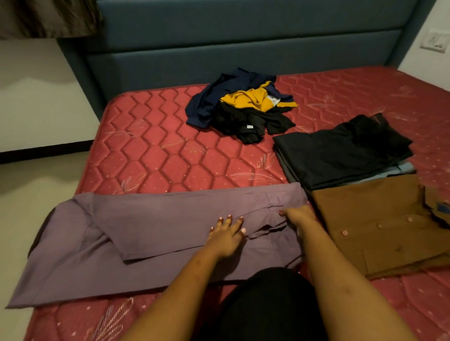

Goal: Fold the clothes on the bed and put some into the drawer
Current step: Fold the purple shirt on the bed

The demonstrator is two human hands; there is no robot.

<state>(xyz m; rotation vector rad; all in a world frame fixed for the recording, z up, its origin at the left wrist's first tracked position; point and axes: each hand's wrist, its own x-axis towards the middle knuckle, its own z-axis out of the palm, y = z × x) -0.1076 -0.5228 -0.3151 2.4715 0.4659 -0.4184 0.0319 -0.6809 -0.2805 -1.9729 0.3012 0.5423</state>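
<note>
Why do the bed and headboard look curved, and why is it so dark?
Head view: the wide-angle lens bows the headboard and the mattress edges; dim indoor light leaves the black folded stack almost without detail; the brown shirt smears slightly toward the right edge.

The mattress point(153, 152) is covered in red, quilted in a hexagon pattern and scattered with small pale dots and gold leaf sprigs, and the headboard point(223, 42) is upholstered in teal-blue. The purple shirt point(140, 231) is left plain, the brown shirt point(365, 221) is set with pale pink buttons point(345, 232) and a blue collar label point(443, 208), and the folded stack point(342, 154) is topped in black with grey and light blue edges beneath. In the loose pile point(241, 107) 3 colours are mixed, navy, mustard yellow and black, with a white tag point(250, 126); the curtain point(43, 11) is coloured grey-brown, the wall point(38, 92) white with black skirting point(41, 153), the floor point(19, 193) beige.
</note>
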